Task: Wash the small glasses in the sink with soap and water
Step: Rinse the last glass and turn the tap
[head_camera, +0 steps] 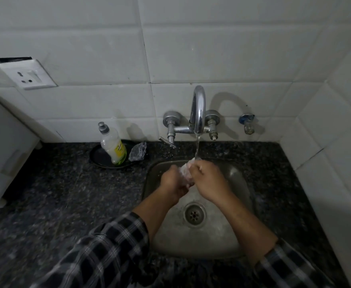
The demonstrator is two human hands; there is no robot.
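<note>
Both the left hand [173,179] and right hand [209,179] clasp one small glass [185,172] under running water [197,147].

A dark speckled stone counter [52,183] carries everything, with a steel sink [241,204] sunk into it right under the hands. Beyond and to the left of the left hand [173,181], a round black tray [100,157] sits on the counter against the wall. Further left, well away from both hands, a white appliance [2,146] stands at the counter's edge.
</note>
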